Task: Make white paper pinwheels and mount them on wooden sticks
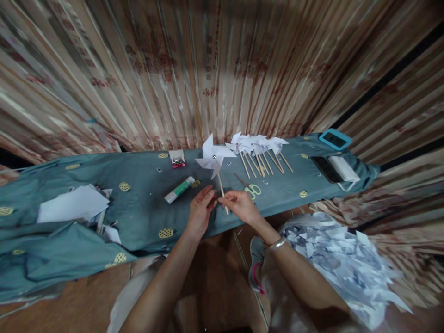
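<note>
A white paper pinwheel with a shiny pin at its centre stands above the cloth on a thin wooden stick. My right hand pinches the lower part of that stick between thumb and fingers. Just left of the stick, my left hand is loosely curled with its fingers apart and holds nothing I can see. Beyond my right hand lie scissors with pale green handles. A green and white glue stick rests on the cloth to the left, and a small red box of pins sits behind it.
Several finished pinwheels lie in a row on the green tablecloth. White paper pieces are at the left. A phone, a white packet and a blue-framed device lie right. A bag of paper pinwheels stands on the floor.
</note>
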A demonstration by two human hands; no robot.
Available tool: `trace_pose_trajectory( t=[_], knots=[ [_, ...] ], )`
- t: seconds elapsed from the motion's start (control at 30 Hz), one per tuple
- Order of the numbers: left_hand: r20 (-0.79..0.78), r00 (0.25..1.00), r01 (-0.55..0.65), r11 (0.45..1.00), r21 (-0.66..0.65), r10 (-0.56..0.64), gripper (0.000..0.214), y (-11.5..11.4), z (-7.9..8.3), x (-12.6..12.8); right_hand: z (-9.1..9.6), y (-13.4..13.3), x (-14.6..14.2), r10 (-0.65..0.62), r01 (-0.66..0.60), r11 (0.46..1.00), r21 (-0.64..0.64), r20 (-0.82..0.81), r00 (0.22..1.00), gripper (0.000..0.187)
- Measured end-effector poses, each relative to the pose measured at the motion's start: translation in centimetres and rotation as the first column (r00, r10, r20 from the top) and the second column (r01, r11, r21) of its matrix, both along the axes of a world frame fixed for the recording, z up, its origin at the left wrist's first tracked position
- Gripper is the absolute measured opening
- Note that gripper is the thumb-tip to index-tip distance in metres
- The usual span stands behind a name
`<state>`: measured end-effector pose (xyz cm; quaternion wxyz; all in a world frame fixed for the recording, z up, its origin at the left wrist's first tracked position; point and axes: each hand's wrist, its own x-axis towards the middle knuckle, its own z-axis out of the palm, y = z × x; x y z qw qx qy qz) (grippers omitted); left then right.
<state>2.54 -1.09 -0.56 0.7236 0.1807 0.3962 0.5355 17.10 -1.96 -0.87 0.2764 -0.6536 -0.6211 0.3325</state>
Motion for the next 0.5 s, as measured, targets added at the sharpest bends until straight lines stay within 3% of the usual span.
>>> trace_pose_trajectory(
  t=[0.23,0.37,0.5],
  knots=[
    [-0.04,0.999,0.012,0.998,-0.057,-0.014,0.041,-0.4,-0.4,-0.4,3.1,7.9,5.6,-0.106,0.125,0.991,-0.038,0.321,0.941,0.03],
    [-0.062,0.997,0.033,0.996,-0.08,-0.038,0.039,-0.6,-0.4,-0.4,3.3,10.9,7.0,-0.11,0.186,0.976,-0.113,0.48,0.87,0.021],
    [-0.063,0.997,0.041,0.996,-0.082,-0.046,0.044,-0.7,-0.4,-0.5,2.7,12.3,7.4,-0.092,0.226,0.96,-0.168,0.569,0.817,0.024]
  ],
)
